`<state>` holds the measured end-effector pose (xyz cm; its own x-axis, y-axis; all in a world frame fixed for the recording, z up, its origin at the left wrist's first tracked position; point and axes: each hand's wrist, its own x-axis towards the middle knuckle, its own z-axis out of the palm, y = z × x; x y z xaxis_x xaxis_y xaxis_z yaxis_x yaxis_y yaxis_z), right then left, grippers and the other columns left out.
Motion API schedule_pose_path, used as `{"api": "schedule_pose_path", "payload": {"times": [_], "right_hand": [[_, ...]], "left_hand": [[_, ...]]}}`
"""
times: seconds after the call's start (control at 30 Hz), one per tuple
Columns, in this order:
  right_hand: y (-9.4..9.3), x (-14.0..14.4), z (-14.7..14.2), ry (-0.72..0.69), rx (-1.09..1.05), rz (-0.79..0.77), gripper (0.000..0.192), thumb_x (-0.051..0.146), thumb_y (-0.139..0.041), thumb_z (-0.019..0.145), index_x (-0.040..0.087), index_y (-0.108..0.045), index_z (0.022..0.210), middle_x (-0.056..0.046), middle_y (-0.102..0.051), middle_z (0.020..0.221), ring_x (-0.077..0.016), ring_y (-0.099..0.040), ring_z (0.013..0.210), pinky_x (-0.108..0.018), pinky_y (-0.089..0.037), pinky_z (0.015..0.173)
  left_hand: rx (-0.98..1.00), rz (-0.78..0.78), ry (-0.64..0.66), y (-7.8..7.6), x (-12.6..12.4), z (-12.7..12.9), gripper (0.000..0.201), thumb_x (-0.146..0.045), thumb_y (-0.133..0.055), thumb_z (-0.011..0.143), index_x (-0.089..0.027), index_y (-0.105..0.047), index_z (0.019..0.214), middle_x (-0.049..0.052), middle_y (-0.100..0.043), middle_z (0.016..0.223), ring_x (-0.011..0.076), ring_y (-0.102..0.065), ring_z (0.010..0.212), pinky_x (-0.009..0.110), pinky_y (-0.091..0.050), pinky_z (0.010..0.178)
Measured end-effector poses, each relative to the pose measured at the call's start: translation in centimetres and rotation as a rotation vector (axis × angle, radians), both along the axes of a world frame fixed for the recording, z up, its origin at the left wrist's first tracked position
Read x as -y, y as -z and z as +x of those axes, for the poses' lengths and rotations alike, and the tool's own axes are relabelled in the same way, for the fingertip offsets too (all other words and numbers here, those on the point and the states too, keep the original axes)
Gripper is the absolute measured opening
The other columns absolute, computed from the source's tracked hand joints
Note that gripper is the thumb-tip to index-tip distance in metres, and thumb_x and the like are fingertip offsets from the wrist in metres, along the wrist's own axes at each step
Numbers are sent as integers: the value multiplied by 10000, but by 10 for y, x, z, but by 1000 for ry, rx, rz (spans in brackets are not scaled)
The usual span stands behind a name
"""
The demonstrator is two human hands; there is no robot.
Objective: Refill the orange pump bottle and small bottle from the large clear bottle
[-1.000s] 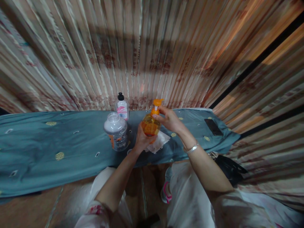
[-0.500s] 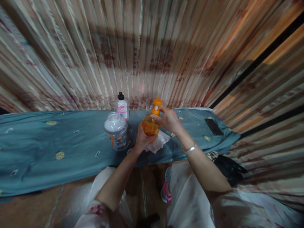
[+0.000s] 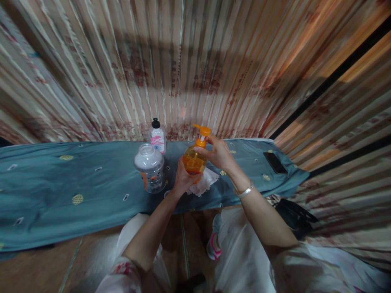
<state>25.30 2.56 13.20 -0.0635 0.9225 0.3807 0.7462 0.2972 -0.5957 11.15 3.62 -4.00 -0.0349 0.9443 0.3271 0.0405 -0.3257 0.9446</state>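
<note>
A pump bottle (image 3: 194,160) of orange liquid is held upright over the cloth-covered table. My left hand (image 3: 183,177) is wrapped round its lower body. The fingers of my right hand (image 3: 216,153) close on the collar of the orange pump top (image 3: 204,132), whose spout points to the left. Beneath the bottle lies a white cloth or tissue (image 3: 205,182), partly hidden by it. An uncapped clear plastic jar (image 3: 149,169) with an orange label stands to the left of my left hand. Behind the jar is a white and pink bottle (image 3: 157,139) with a black top.
The table (image 3: 100,187) has a blue-green cover with small yellow prints. On its right end lies a dark phone (image 3: 275,162). Pleated curtains (image 3: 183,69) hang just behind. A black bag (image 3: 295,217) sits below at the right.
The orange pump top has turned, so its spout now points left instead of toward me. My left hand keeps its hold on the bottle, and both hands are nearly in place.
</note>
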Motion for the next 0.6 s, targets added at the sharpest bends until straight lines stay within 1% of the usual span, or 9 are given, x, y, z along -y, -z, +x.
{"api": "schedule_pose_path", "payload": {"times": [0.07,0.13,0.27,0.37,0.47,0.6], "right_hand": [[-2,-1,2,-50,-50,36,255,399,-763,860,200,-672,992,-46,-752,946,-245,-706,923,-337,-505,832],[-5,-2,5,-101,-114,74,269,439,-732,888,205,-666,1002,-40,-740,935,-241,-698,916,-354,-520,860],[-12,-5,10,-182,-239,138,448,647,-729,868,220,-653,984,-28,-718,912,-220,-672,864,-382,-541,869],[-20,-4,12,-226,-343,171,535,724,-732,840,220,-648,999,-30,-722,950,-203,-680,873,-370,-553,863],[-29,-1,15,-270,-453,203,568,740,-762,809,233,-634,1032,-24,-725,995,-194,-702,919,-337,-578,854],[-42,-1,24,-297,-529,240,506,680,-800,819,248,-641,1029,-14,-727,992,-196,-726,967,-329,-610,861]], "left_hand": [[-6,-14,-6,-2,0,0,944,-301,-985,524,-226,-499,1330,128,-606,1275,394,-614,1237,581,-490,1061],[-12,-25,-11,-4,1,1,966,-296,-985,512,-215,-492,1339,133,-601,1300,399,-605,1261,576,-480,1080],[-25,-37,-14,-8,2,1,971,-293,-984,505,-204,-491,1337,138,-607,1303,391,-605,1271,564,-468,1096],[-33,-41,-10,-10,4,0,955,-302,-978,523,-226,-488,1339,117,-619,1303,371,-606,1283,545,-465,1102],[-41,-50,-14,-11,5,0,959,-290,-977,521,-225,-486,1343,124,-618,1319,372,-599,1299,540,-459,1111],[-49,-59,-23,-13,5,1,970,-278,-977,501,-199,-488,1335,144,-614,1325,377,-601,1303,532,-451,1127]]}}
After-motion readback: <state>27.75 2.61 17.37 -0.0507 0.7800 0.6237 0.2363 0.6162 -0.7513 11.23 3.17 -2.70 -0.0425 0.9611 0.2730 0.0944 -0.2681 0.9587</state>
